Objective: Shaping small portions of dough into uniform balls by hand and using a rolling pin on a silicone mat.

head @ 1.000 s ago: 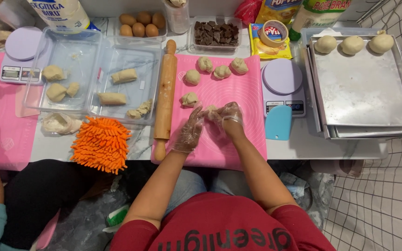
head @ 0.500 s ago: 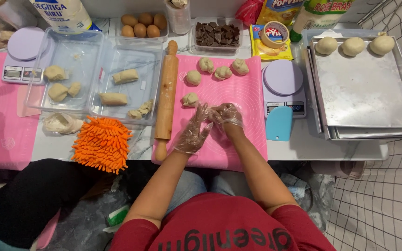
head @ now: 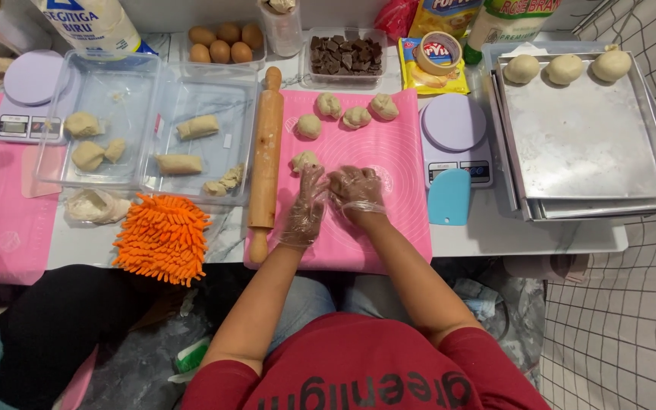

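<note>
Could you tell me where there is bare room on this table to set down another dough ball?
The metal tray is bare below its three dough balls. The pink mat is bare between the hands and the scale. It is crowded around the rolling pin and plastic containers.

Clear plastic gloves on left hand (head: 303,215) and right hand (head: 356,191) — red short-sleeved shirt.
</note>
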